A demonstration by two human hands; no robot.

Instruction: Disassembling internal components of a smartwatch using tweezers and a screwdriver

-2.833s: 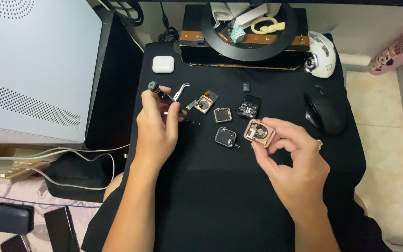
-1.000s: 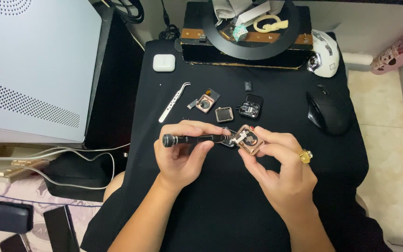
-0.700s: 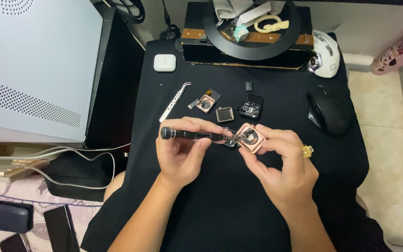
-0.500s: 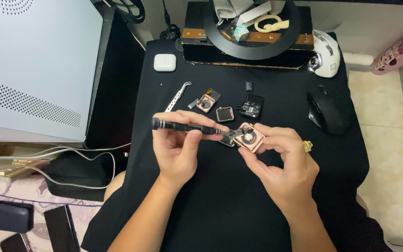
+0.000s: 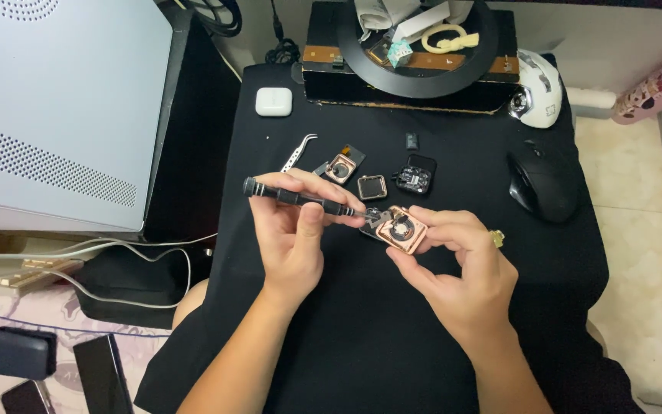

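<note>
A pale perforated computer case (image 5: 55,107) stands beside the left edge of the black table (image 5: 392,337). A black mouse (image 5: 543,184) lies near its right edge. Over the middle, the left hand (image 5: 294,234) pinches a black screwdriver (image 5: 300,198), its tip at the rose-gold watch case (image 5: 400,229) gripped in the right hand (image 5: 461,272).

Small square screen (image 5: 371,187) lies on black mat (image 5: 346,345).
</note>
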